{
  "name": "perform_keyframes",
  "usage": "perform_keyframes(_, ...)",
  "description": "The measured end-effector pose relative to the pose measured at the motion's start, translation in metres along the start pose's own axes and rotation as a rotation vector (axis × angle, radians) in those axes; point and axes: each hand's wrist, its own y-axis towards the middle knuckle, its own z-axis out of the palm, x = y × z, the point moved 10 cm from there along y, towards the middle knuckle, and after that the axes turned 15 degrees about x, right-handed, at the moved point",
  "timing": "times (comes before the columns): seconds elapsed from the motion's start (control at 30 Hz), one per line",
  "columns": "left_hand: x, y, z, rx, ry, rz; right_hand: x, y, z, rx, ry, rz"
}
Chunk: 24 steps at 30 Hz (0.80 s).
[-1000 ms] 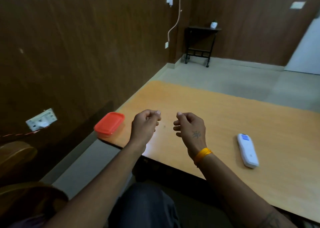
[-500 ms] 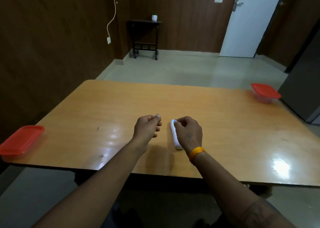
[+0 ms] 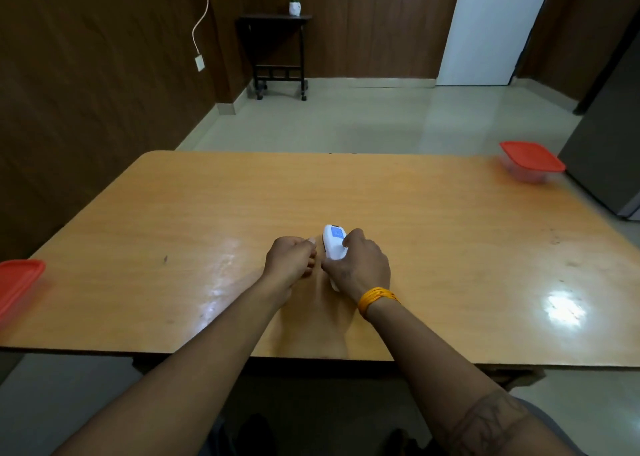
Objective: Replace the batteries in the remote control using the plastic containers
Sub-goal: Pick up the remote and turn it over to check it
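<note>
My right hand (image 3: pixel 358 268) wraps around the white remote control (image 3: pixel 333 246) near the middle of the frame, fingers curled over its right side and thumb on its left edge. Its far end, with the blue screen facing up, sticks out beyond my knuckles. I cannot tell whether the remote is lifted or lying on the table (image 3: pixel 173 234). An orange band (image 3: pixel 375 299) sits on that wrist. My left hand (image 3: pixel 289 260) is just beside the remote on its left, loosely fisted with the fingers curled in, holding nothing I can see. One red-lidded container (image 3: pixel 531 160) stands at the table's far corner, in the upper right of the frame. The other red-lidded container (image 3: pixel 17 282) sits at the left edge of the frame, on the table's near left corner, partly cut off.
</note>
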Motion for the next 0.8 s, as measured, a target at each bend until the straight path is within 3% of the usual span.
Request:
perform_keyframes(0.17, 0.002, 0.004, 0.004, 0.068, -0.045, -0.029, -0.011, 0.005, 0.005, 0.039, 0.648, 0.081)
perform_keyframes(0.23, 0.000, 0.003, 0.010, 0.124, -0.067, -0.049, -0.008, 0.008, 0.009, 0.021, 0.775, 0.065)
perform_keyframes(0.57, -0.014, 0.034, -0.017, 0.049, -0.229, -0.015, 0.011, 0.041, 0.011, -0.065, 0.690, 0.011)
perform_keyframes(0.8, -0.023, 0.073, -0.054, -0.140, -0.111, 0.030, 0.010, 0.082, 0.026, -0.060, 0.713, 0.122)
